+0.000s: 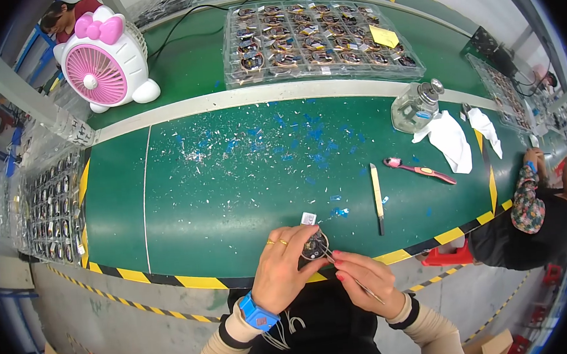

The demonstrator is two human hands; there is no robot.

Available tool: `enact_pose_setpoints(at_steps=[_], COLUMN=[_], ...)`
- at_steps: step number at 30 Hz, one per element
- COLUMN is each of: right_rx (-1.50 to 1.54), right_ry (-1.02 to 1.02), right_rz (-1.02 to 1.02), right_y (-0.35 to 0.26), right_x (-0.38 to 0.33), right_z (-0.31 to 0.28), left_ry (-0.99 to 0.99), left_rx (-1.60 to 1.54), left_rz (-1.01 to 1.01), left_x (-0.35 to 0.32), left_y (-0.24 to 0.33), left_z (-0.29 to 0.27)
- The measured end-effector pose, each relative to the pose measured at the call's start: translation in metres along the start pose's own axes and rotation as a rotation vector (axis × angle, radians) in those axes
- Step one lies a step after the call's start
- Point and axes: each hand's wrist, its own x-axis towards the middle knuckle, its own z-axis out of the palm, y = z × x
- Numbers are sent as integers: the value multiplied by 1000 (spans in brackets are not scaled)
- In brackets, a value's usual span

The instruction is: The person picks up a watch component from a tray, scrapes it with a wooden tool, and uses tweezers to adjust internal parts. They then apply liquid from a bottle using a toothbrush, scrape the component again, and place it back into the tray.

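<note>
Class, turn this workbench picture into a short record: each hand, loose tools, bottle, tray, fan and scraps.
Left hand: holds a small dark round electronic part
Right hand: holds slim metal tweezers, tips at the part
Loose tools: narrow pale-yellow stick with a dark end; pink-and-dark toothbrush
Bottle: clear bottle with a metal top, beside crumpled white cloth
Tray: clear plastic compartment tray of wired round parts, yellow paper on top
Fan: white, bow-topped fan with pink grille
Scraps: white and blue bits on the green bench

Your left hand [281,268] curls in a grip as your right hand [371,280] pinches close beside it, your left forearm [224,347] and right forearm [431,328] angling inward.
</note>
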Motion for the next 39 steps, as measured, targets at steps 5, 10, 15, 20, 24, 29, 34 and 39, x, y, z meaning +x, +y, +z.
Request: enact_pose_setpoints(at_steps=[5, 10, 15, 20, 24, 29, 34, 39], right_rx=[21, 21, 44, 78, 97, 109, 158, 156], right_ry=[-10, -130, -205, -246, -273, -278, -300, -315], right_rz=[46, 9, 38, 82, 93, 109, 169, 184], right_y=[-7, -4, -4, -6, -5, -5, -3, 0], right_x=[8, 23, 34, 44, 46, 47, 51, 43], right_z=[-5, -19, -28, -33, -35, -36, -36, -35], left_ry=[-26, -175, -194, -202, -201, -205, -201, -190], left_rx=[-9, -71, -120, -121, -123, -121, -119, -142], left_rz=[20, -53, -76, -81, -71, -66, -66, -28], left_x=[1, 5, 4, 5, 5, 6, 6, 6], left_y=[0, -7, -8, -7, -7, -7, -6, -7], left_z=[-4, -10, -12, -13, -13, -12, -13, -13])
